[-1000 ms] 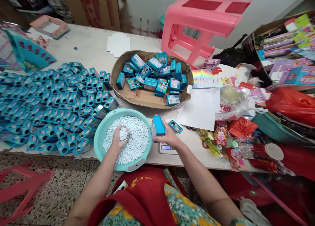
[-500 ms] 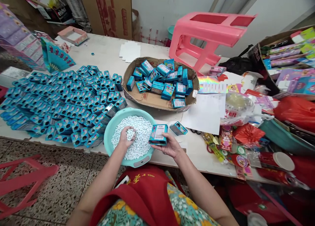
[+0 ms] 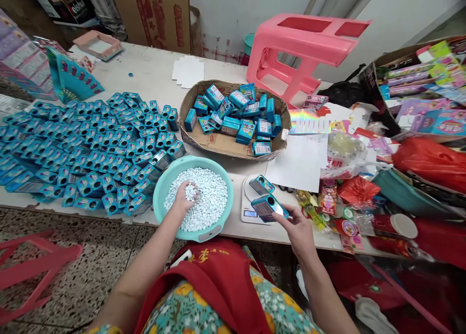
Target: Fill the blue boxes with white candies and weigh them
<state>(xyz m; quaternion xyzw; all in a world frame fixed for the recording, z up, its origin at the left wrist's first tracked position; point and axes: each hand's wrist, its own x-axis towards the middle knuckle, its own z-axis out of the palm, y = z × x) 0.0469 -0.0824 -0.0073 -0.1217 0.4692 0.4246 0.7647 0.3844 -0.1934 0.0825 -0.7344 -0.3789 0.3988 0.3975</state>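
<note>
My left hand (image 3: 185, 196) is cupped around some white candies inside the turquoise basin (image 3: 221, 173), which is filled with small white candies (image 3: 208, 198). Between the fingers and thumb of my right hand (image 3: 295, 227) is a blue box (image 3: 267, 208) with a dark round hole, tilted above the front of a small white scale (image 3: 246, 208). A second blue box (image 3: 261, 184) lies on the scale, just behind the held one. The scale's lit display shows, but its digits are too small to read.
Many blue boxes with holes (image 3: 91, 154) stand packed at the left. A cardboard tray (image 3: 214, 143) of blue boxes lies behind the basin. A pink stool (image 3: 298, 42) rests at the back; bags and packages crowd the right.
My right hand has moved right with its box, from the basin's edge to over the scale, and the box has turned, showing its hole. My left hand stays in the basin. The view has shifted slightly.
</note>
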